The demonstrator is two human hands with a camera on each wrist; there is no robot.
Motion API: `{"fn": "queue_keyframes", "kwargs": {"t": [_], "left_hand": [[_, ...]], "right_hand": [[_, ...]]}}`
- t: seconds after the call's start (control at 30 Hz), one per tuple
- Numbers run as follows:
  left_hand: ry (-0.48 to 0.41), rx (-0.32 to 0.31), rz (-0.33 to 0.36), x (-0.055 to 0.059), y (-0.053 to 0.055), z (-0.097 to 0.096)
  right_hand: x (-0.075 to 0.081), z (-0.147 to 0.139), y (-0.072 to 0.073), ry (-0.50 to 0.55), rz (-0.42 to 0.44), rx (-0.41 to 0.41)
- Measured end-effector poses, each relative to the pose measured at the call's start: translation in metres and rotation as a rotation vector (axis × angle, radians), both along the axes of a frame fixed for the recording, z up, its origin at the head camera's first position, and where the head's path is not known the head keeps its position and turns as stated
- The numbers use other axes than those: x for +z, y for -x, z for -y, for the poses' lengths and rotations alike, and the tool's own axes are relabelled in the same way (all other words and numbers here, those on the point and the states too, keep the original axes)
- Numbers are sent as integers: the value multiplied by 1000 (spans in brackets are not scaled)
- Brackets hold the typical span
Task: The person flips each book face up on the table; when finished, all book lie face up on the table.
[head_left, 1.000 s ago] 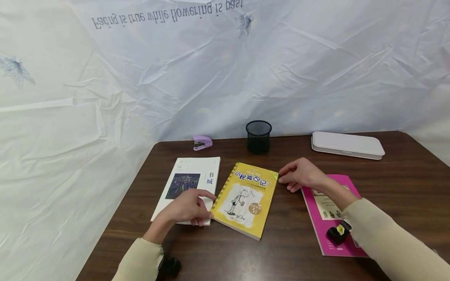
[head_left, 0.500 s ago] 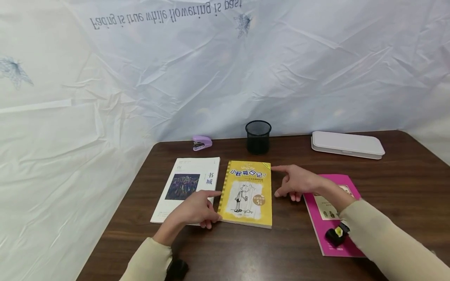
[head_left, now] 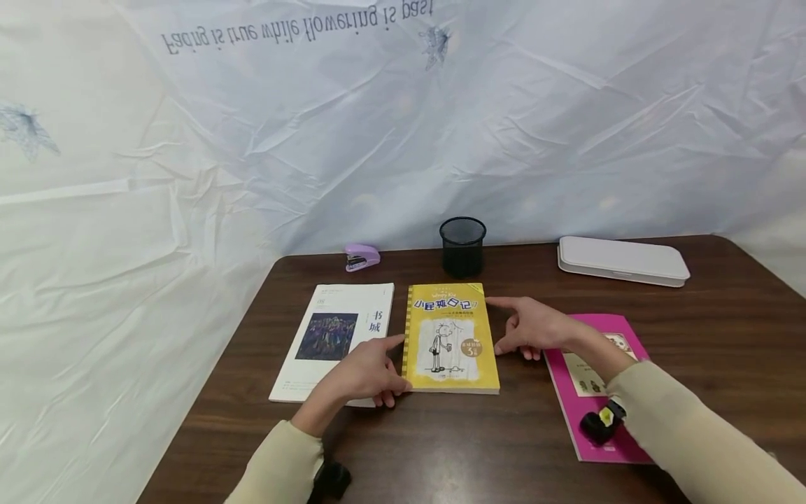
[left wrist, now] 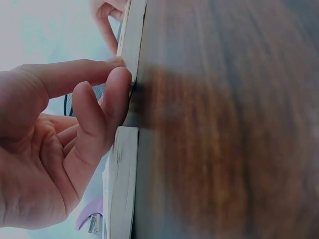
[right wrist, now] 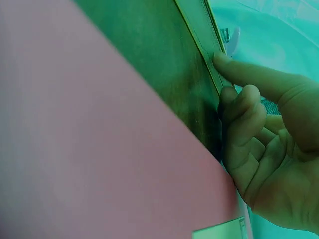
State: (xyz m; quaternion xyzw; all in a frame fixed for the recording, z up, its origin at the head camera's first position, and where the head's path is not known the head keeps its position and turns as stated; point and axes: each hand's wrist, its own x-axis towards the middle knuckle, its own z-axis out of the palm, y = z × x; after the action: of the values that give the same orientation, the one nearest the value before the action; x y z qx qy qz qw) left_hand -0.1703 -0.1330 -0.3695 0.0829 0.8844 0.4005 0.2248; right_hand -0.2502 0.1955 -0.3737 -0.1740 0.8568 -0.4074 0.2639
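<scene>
A yellow book (head_left: 450,350) with a cartoon figure on its cover lies flat mid-table. My left hand (head_left: 368,371) touches its left side with thumb and index finger extended, the other fingers bent beneath. On the opposite side, my right hand (head_left: 535,327) has its thumb and index finger spread along the book's edge. In the right wrist view the thumb touches the page edge (right wrist: 199,35). Partly under my left hand lies a white book (head_left: 327,336) with a dark picture. A magenta book (head_left: 569,406) sits below my right forearm.
Along the table's back edge stand a purple stapler (head_left: 362,257), a black mesh pen cup (head_left: 462,248) and a white pencil case (head_left: 623,260). A pale sheet (head_left: 403,140) hangs behind the brown wooden table (head_left: 441,448). Black wrist cameras sit at both cuffs.
The yellow book has turned from a slant to nearly straight and slid slightly away from me. My left hand moved right with it; my right index finger straightened along its edge.
</scene>
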Motion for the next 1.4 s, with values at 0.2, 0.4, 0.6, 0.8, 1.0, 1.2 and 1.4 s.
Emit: {"fn": "queue_keyframes", "kwargs": {"t": [0.2, 0.4, 0.6, 0.8, 1.0, 1.2, 1.4], "left_hand": [[0, 8, 27, 1, 2, 1], [-12, 4, 37, 0, 3, 2], [-19, 2, 40, -1, 3, 1], [-18, 4, 47, 0, 3, 1], [-5, 1, 49, -1, 5, 1], [-2, -7, 43, -1, 7, 1], [-4, -15, 34, 0, 10, 2]], "right_hand": [[0, -4, 1, 31, 39, 39], [1, -7, 1, 50, 72, 83], [0, -5, 0, 29, 61, 79], [0, -1, 0, -4, 31, 70], [1, 1, 1, -23, 25, 60], [1, 2, 1, -28, 24, 56], [-1, 2, 3, -35, 26, 48]]}}
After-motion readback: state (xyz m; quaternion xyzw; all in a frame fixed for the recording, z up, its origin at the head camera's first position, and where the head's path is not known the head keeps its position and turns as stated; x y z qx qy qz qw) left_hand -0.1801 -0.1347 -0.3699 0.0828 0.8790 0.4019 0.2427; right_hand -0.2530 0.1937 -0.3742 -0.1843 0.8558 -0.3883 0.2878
